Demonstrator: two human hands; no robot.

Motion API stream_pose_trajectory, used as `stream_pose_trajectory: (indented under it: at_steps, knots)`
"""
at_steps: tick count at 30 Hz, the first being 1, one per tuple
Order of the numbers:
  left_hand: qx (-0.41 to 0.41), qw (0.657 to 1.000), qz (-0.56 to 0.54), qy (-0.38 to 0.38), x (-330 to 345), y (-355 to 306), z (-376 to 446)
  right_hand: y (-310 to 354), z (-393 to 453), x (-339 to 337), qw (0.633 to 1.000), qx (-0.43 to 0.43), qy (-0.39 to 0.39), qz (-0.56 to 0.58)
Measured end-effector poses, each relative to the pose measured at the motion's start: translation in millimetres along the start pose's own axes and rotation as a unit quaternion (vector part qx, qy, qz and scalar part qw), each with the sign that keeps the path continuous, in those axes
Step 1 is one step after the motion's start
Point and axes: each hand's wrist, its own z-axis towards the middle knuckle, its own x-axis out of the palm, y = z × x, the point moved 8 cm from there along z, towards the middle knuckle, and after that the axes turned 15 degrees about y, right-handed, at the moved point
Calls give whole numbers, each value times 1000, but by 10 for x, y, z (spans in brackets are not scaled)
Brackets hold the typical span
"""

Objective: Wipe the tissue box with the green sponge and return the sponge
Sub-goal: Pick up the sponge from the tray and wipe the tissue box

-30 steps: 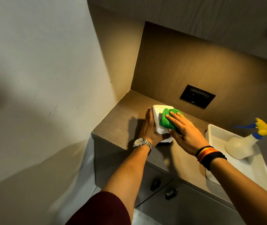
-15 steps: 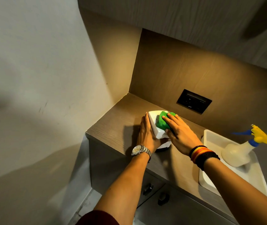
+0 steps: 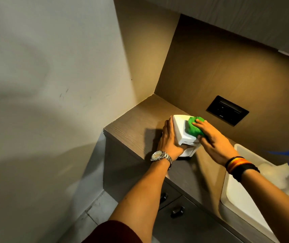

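1. Two bare hands are working on the tissue box (image 3: 181,132), a white box sitting near the left end of the wooden countertop (image 3: 136,123), close to the corner where the side wall meets the back panel.

2. Left hand (image 3: 170,139) is lying flat against the box's left side with fingers extended, while the thumb is wrapping round the near end, so the hand is bracing the box. A metal wristwatch (image 3: 159,156) is sitting on that wrist.

3. Right hand (image 3: 213,139) is pressing the green sponge (image 3: 193,128) down onto the box's top right area, fingers spread over the sponge and closed onto it. Striped bands (image 3: 239,165) are circling that wrist.

4. Sponge is lying in contact with the box top, partly covered by the right fingers.

5. White tray (image 3: 245,206) is resting on the countertop to the right, well apart from the box. A spray bottle (image 3: 280,172) with a yellow and blue head is lying in it; it is blurred, and its exact pose appears tilted but cannot be confirmed.

6. Black wall socket (image 3: 228,110) is sitting in the back panel behind the box.

7. Dark drawer knobs (image 3: 177,210) are showing below the countertop.
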Motion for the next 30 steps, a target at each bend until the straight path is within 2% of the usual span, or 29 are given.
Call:
stream_pose_trajectory:
  at_steps: [3, 6, 13, 17, 21, 25, 30]
  knots:
    - [-3, 1000, 6, -15, -23, -21, -15, -21, 308, -26, 999, 50, -5, 16]
    - [7, 1000, -8, -21, -80, -106, 5, 68, 593, -63, 998, 64, 2, 18]
    - [-1, 1000, 9, -15, -48, -44, -22, 83, 168, 42, 997, -56, 44, 4]
    - [-17, 1000, 10, 7, -2, 26, -9, -97, 139, -38, 998, -24, 54, 29]
    - [1, 1000, 6, -7, -28, -47, 9, 65, 576, -62, 999, 11, 43, -10]
    - [8, 999, 33, -14, -48, -21, 13, 269, 672, -10, 996, -23, 34, -75]
    - [4, 999, 38, 4, -13, -26, 51, 188, 139, 116, 993, -70, 53, -84]
